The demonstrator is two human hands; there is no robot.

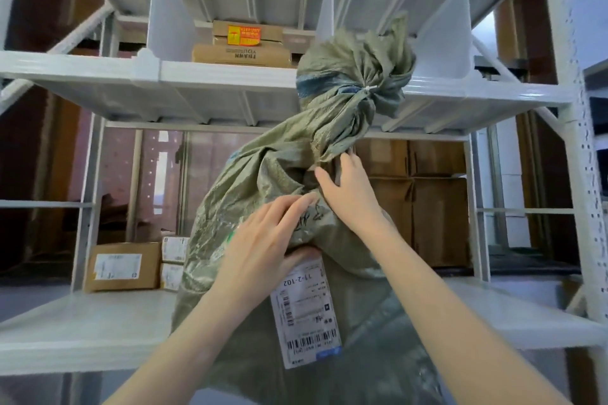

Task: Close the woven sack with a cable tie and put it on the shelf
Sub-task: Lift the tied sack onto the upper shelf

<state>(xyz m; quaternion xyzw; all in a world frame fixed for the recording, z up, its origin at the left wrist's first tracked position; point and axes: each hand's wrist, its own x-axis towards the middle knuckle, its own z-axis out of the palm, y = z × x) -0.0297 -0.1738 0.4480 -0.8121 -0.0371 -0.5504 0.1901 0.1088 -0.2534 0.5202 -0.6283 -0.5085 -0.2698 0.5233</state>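
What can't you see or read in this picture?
All in the head view:
- Contents of the green woven sack: hidden by its fabric.
- Small print on the white shipping label: too small; only "11-2-102" reads.
- Bottom of the sack: cut off by the lower edge.
- Left hand thumb: partly tucked under the sack's fold.
- Right hand fingertips: buried in the fabric, so its grip is unclear.
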